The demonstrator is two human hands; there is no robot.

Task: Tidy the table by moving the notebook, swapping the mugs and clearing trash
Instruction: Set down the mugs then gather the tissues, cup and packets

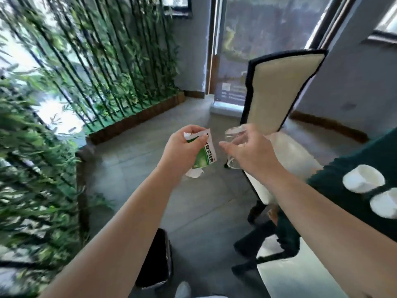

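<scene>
My left hand [182, 147] grips a green and white packet [205, 157] together with crumpled white paper [193, 173], held out over the grey floor. My right hand [251, 151] holds a clear plastic cup or bottle [233, 134], tilted, close to the right of the packet. Two white mugs [363, 181] [384, 205] stand on the dark green table [343, 177] at the right edge. The notebook is out of sight.
A black trash bin [156, 261] stands on the floor below my left forearm. A cream chair with a dark frame [281, 89] is beside the table. Bamboo plants in a low wooden planter [137, 119] fill the left side.
</scene>
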